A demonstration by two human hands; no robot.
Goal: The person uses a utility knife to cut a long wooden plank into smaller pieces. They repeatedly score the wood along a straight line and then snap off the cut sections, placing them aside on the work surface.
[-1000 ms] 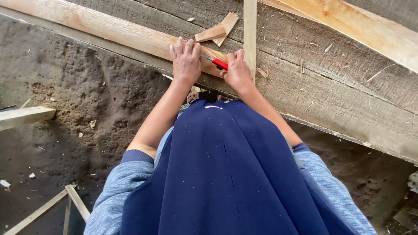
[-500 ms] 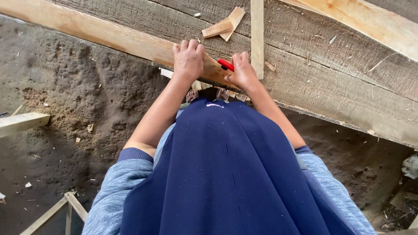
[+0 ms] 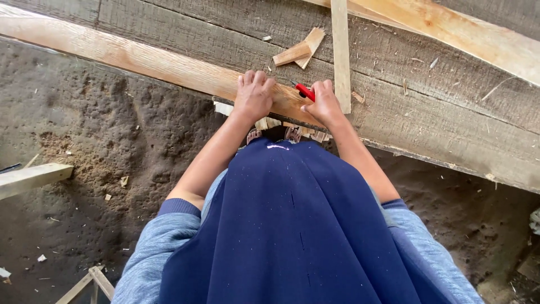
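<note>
A long pale wooden plank (image 3: 140, 56) lies slanted across a broad grey weathered board (image 3: 427, 107). My left hand (image 3: 254, 93) presses flat on the plank's near end, fingers spread over its top. My right hand (image 3: 322, 101) is closed around a red pencil-like tool (image 3: 304, 90), its tip against the plank right beside my left hand. A thin upright wooden strip (image 3: 341, 53) stands just right of my right hand.
Two small wood offcuts (image 3: 301, 49) lie on the grey board above my hands. Another pale plank (image 3: 461, 36) crosses the top right. Bare dirt ground (image 3: 84, 152) lies below, with a board end (image 3: 31, 177) at left and a small wooden frame (image 3: 93, 281) bottom left.
The view has shifted slightly, and both hands sit a little lower and to the right in it. My hands keep the same hold on the plank and the red tool.
</note>
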